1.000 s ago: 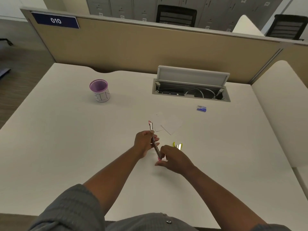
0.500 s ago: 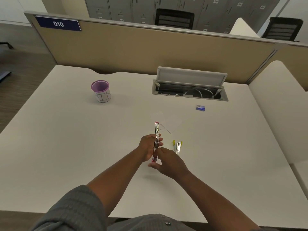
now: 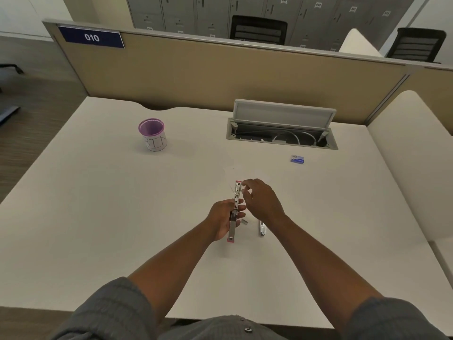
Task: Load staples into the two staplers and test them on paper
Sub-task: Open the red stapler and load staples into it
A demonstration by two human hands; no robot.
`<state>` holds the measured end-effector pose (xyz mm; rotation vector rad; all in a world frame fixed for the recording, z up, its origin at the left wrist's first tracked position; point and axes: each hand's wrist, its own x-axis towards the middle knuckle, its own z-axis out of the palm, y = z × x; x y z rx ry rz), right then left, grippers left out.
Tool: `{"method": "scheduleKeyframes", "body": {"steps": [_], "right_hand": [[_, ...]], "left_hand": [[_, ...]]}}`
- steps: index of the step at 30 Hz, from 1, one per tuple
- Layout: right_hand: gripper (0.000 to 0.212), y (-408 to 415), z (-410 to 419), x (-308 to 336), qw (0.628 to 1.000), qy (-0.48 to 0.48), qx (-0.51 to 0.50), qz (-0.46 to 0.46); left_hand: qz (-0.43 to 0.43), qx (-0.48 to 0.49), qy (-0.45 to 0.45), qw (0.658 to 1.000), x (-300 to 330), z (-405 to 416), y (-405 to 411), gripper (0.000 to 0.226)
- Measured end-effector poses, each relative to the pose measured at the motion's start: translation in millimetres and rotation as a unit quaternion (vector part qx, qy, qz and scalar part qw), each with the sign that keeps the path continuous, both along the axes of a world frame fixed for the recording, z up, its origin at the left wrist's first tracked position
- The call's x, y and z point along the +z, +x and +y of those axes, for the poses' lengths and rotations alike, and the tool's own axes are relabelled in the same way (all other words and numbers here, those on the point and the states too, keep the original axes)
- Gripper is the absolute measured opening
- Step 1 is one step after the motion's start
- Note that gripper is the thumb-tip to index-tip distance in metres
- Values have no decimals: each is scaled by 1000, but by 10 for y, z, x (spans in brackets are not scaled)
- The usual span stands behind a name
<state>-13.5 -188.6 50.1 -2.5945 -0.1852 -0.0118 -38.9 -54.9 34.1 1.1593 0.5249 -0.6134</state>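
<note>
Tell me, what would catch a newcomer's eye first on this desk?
Probably the pink stapler at the desk's middle, swung open and held by the left hand while the right hand reaches to its far end. Next, the purple cup marked BIN, far left, and the small blue box near the open cable hatch.

Both hands at an opened pink stapler over a white desk

The left hand (image 3: 224, 220) grips the pink stapler (image 3: 234, 212), swung open into a long strip running from 12 to 6 o'clock; the right hand (image 3: 261, 200) pinches at its far end. Just to the right, at 3 o'clock, a small staple strip (image 3: 244, 221) and a second stapler (image 3: 262, 228) lie on the desk (image 3: 98, 229). A purple cup (image 3: 153, 138) stands at 10 o'clock, a blue staple box (image 3: 297, 159) at 1 o'clock.
</note>
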Motion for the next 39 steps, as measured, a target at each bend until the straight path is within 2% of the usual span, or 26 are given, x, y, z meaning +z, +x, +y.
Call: {"method": "scheduleKeyframes", "body": {"steps": [11, 17, 25, 30, 39], "right_hand": [[30, 71, 43, -19, 1000, 4, 15, -7], [20, 87, 60, 16, 999, 10, 16, -31], [8, 93, 75, 47, 997, 46, 16, 65], [4, 65, 31, 43, 994, 71, 28, 82], [4, -89, 1, -17, 993, 73, 87, -26]], "left_hand": [[-13, -9, 9, 1000, 1, 28, -25, 24], [-6, 10, -8, 1000, 10, -5, -29, 20], [-14, 36, -21, 999, 16, -10, 6, 21], [-21, 31, -18, 999, -13, 14, 0, 23], [20, 83, -50, 995, -33, 10, 59, 22]]}}
